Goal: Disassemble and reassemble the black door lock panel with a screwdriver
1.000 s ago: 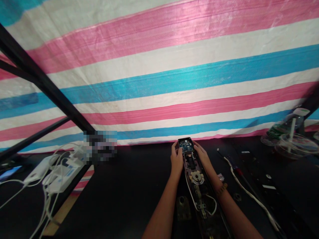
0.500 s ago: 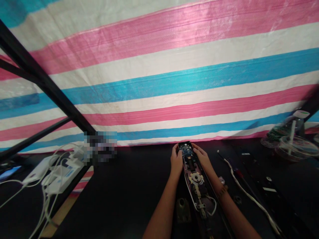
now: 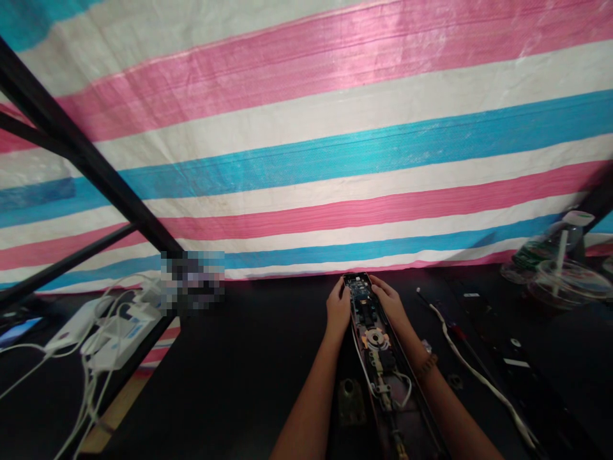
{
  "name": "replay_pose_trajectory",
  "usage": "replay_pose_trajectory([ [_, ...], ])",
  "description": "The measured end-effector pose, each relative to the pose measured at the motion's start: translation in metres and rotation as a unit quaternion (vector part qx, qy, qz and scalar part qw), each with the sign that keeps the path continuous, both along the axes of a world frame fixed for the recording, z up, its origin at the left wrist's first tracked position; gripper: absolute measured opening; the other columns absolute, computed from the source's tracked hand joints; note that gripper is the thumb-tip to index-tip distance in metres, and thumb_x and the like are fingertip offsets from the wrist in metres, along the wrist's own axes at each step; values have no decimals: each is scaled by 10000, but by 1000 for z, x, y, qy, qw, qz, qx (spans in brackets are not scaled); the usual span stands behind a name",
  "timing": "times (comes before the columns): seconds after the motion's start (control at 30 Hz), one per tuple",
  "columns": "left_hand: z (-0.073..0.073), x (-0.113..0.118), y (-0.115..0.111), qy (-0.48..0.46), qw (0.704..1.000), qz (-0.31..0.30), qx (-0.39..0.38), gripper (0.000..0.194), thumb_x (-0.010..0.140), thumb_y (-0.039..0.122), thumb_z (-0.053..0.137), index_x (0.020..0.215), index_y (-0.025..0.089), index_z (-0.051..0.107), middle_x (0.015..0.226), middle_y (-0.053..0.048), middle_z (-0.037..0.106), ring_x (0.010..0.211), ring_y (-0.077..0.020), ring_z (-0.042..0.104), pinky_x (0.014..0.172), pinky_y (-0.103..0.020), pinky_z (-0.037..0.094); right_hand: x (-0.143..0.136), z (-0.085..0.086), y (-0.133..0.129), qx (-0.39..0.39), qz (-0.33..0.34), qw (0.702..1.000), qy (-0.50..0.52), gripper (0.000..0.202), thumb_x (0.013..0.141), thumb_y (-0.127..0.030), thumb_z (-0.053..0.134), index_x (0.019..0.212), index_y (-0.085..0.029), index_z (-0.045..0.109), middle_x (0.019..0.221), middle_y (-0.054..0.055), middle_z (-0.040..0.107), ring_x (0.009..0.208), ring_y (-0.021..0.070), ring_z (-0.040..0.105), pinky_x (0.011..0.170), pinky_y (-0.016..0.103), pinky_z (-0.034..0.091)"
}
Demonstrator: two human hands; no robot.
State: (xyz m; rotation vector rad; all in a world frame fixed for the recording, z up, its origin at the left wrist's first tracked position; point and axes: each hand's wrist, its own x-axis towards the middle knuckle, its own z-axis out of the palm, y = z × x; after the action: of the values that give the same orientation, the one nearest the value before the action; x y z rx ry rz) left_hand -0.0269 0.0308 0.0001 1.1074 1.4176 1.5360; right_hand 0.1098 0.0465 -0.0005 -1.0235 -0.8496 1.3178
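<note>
The left hand [image 3: 338, 308] is gripping the left edge of a long opened device [image 3: 382, 365] at its far end, with the thumb resting on the rim. The right hand [image 3: 387, 299] is gripping the opposite edge at the same end, so both hands are holding the one housing. Between the hands, a circuit board [image 3: 360, 289] is facing upward. Nearer than the hands, between the forearms, a round metal part [image 3: 375, 339] is sitting in the housing, and a white wire [image 3: 410, 386] is looping beyond it toward the wearer. A dark block [image 3: 352, 409] is lying between the left forearm and the device. A bracelet [image 3: 428, 365] is encircling the right wrist. To the right of the right hand, a pale cable [image 3: 479, 374] is lying lengthwise on the black table [image 3: 239, 358]; farther right, a cup [image 3: 569, 287] with a straw is standing near a clear bottle [image 3: 529, 254]. Well left of the left hand, white cables are crossing a white power strip [image 3: 119, 338]. Behind both hands, a striped sheet [image 3: 335, 211] is hanging.
</note>
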Motion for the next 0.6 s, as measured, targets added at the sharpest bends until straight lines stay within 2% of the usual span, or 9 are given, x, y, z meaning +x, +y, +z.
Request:
replay_pose_trajectory([
  [0.37, 4, 1, -3, 20, 999, 26, -19, 269, 825, 224, 645, 1064, 208, 766, 1150, -96, 760, 1132, -285, 681, 1084, -464, 451, 0, -4, 2, -8, -9, 1000, -5, 357, 610, -373, 770, 926, -207, 766, 919, 59, 779, 838, 259, 695, 734, 357, 546],
  [0.53, 2, 2, -2, 2, 999, 40, -19, 403, 823, 228, 658, 1223, 202, 704, 1257, -110, 717, 1200, -276, 655, 1085, -444, 459, 0, -7, 2, -5, -11, 1000, -8, 355, 610, -383, 777, 918, -209, 755, 942, 65, 775, 864, 262, 697, 750, 356, 550],
  [0.6, 1, 2, -1, -3, 999, 43, -17, 399, 817, 228, 670, 1213, 198, 709, 1264, -112, 714, 1213, -273, 647, 1100, -441, 447, 0, -7, 2, -5, -10, 1000, -12, 351, 617, -392, 773, 915, -207, 758, 929, 69, 773, 852, 266, 696, 750, 363, 546],
])
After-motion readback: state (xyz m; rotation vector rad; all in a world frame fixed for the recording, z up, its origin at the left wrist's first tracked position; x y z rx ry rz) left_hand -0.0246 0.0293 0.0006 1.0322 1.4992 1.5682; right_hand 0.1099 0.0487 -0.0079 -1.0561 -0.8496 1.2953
